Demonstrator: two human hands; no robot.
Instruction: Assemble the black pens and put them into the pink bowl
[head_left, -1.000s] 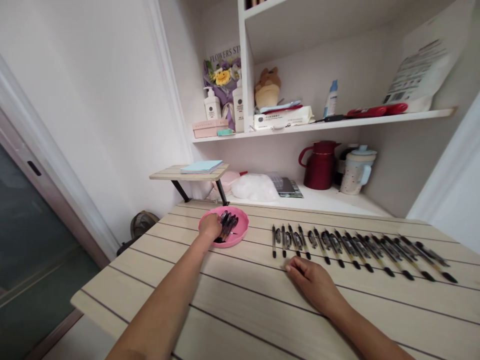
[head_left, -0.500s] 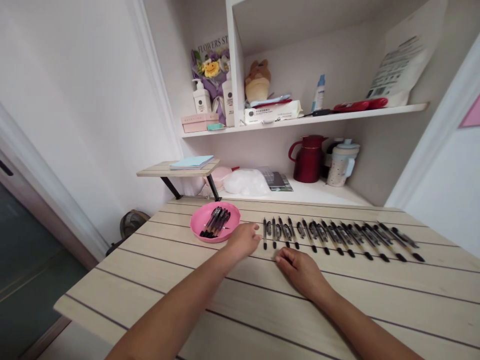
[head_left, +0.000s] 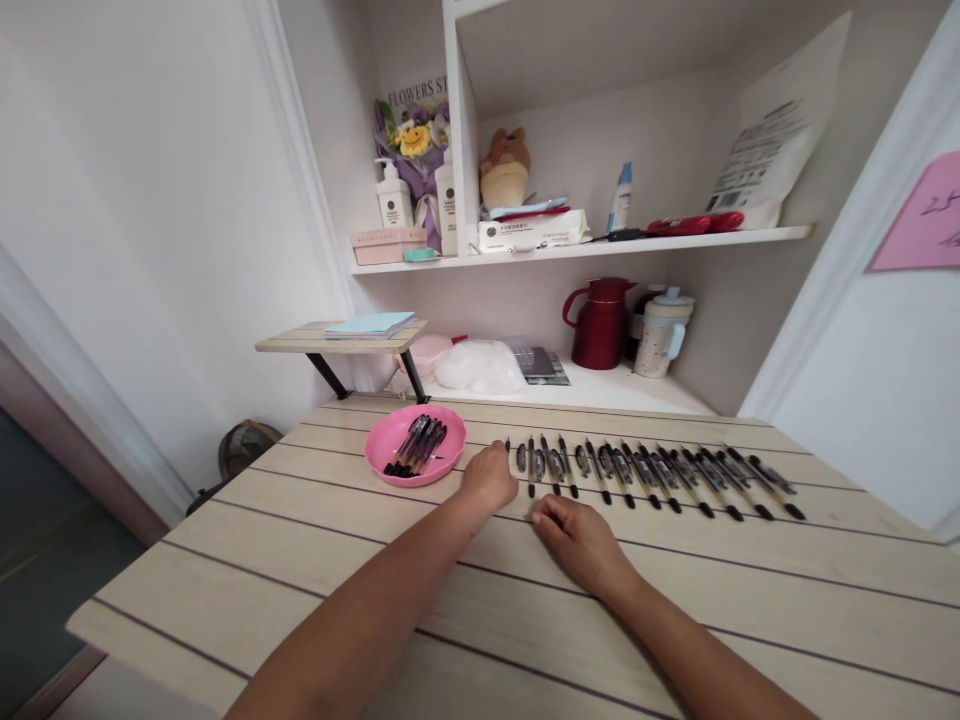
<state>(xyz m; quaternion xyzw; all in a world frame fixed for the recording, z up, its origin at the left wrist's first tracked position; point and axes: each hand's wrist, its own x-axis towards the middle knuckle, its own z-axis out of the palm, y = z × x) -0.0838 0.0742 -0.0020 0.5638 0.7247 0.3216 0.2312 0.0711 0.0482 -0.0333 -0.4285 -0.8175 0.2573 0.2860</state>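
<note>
A pink dish (head_left: 390, 462) on the wooden table (head_left: 300, 520) holds several black pens (head_left: 415, 446). To its right a long row of black pens (head_left: 645, 472) lies side by side across the table. My left hand (head_left: 489, 477) is closed at the left end of that row, with the tip of a pen (head_left: 508, 443) showing just past its fingers. My right hand (head_left: 576, 538) rests on the table just below the row's left end, fingers curled, touching the tabletop.
Behind the table a low shelf carries a red jug (head_left: 598, 322), a white cup (head_left: 660, 332) and a plastic bag (head_left: 480, 366). A small raised stand (head_left: 337, 340) bears a blue notebook. An upper shelf holds bottles, a plush toy and boxes. A fan (head_left: 244, 445) stands on the floor left.
My left hand left the pink dish and moved right to the left end of the pen row with a pen. My right hand stayed just below the row.
</note>
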